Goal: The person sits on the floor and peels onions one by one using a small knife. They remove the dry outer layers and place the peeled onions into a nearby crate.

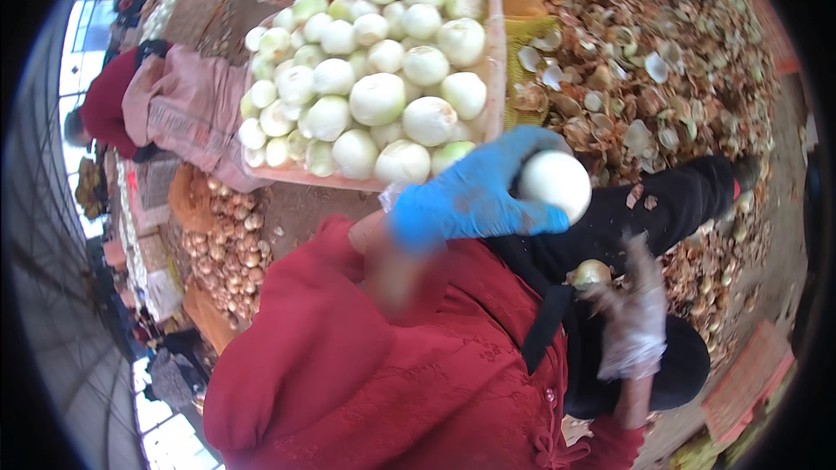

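My left hand [457,196], in a blue glove, grips a peeled white onion [556,186] between thumb and fingers. It is beside the near edge of a pink plastic crate [498,78] heaped with peeled onions [377,99]. My right hand [630,313] wears a thin clear plastic glove and is blurred. Its fingers look spread, next to a yellowish-green onion [591,273] by my black-trousered leg [679,209]; whether they touch it is unclear.
A large pile of onion skins [640,65] lies beyond my leg. Unpeeled onions [225,248] are heaped beside orange mesh sacks [189,199]. Another person [176,104] in a pink apron bends beside the crate. A reddish crate [748,378] stands at lower right.
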`<state>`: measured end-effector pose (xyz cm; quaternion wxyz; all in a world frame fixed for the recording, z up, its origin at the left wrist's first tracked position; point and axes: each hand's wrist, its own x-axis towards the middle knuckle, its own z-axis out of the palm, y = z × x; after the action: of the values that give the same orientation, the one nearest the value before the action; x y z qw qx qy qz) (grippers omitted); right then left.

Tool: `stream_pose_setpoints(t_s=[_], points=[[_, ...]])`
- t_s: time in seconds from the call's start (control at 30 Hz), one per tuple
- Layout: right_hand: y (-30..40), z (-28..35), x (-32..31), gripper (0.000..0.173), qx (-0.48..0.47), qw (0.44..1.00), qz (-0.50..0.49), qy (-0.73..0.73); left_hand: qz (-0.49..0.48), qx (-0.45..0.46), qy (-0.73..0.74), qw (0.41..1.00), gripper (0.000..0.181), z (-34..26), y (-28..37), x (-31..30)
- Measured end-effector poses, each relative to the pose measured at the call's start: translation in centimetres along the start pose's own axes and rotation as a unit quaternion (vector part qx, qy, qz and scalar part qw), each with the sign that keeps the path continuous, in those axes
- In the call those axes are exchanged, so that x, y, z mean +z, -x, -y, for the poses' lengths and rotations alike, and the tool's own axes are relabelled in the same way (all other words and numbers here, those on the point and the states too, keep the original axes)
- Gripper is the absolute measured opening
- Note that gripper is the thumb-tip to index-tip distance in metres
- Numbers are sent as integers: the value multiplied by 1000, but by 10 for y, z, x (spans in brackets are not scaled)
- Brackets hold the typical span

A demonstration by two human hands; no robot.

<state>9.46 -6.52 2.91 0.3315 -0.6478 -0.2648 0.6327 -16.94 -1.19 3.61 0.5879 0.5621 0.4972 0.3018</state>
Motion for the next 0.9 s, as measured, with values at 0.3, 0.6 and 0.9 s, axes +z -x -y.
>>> stream_pose_setpoints(t_s=[0.3,0.6,0.9], points=[[1,-34,-12,36,-120,903,139,387,-449,45,-154,879,61,37,50,-146],[4,-12,-19,46,-78,990,-28,113,-528,-58,-372,762,47,118,88,-333],[-8,68,-57,42,-209,923,-195,257,-480,108,-278,825,26,2,13,-193]])
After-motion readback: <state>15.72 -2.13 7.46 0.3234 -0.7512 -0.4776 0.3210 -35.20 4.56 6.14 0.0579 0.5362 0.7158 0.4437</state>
